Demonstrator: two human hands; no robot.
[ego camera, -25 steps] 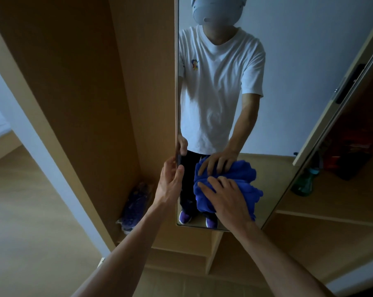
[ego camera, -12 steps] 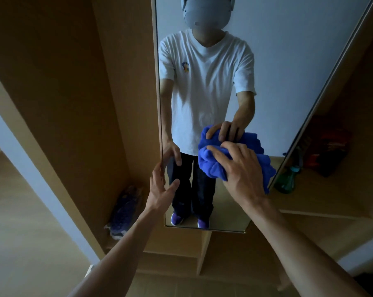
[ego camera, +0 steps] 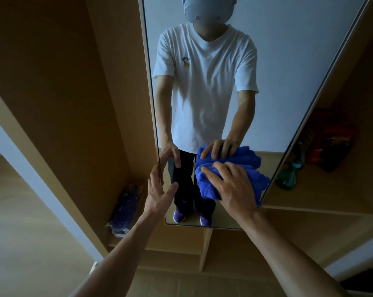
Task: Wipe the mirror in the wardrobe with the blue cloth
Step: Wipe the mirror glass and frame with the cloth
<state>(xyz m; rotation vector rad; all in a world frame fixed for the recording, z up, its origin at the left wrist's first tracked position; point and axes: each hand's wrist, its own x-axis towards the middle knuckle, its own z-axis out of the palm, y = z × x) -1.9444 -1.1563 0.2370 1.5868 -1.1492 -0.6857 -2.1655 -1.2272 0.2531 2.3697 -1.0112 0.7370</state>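
The tall mirror [ego camera: 277,61] hangs inside the wooden wardrobe and reflects a person in a white T-shirt. My right hand [ego camera: 234,185] presses the bunched blue cloth [ego camera: 207,181] against the lower right part of the glass, fingers spread over it. The cloth reaches the mirror's right edge. My left hand [ego camera: 157,189] rests on the mirror's left edge, with straight fingers along the edge and the thumb on the front of the glass.
A plastic bag [ego camera: 125,209] with something blue lies on the wardrobe floor left of the mirror. On the right shelf stand a green bottle [ego camera: 287,179] and a red item [ego camera: 331,142]. The wardrobe's side panel [ego camera: 74,103] rises at the left.
My right hand slid the cloth up the glass from near the bottom, then slightly back down. My left hand has stayed on the mirror's left edge. The view shifted.
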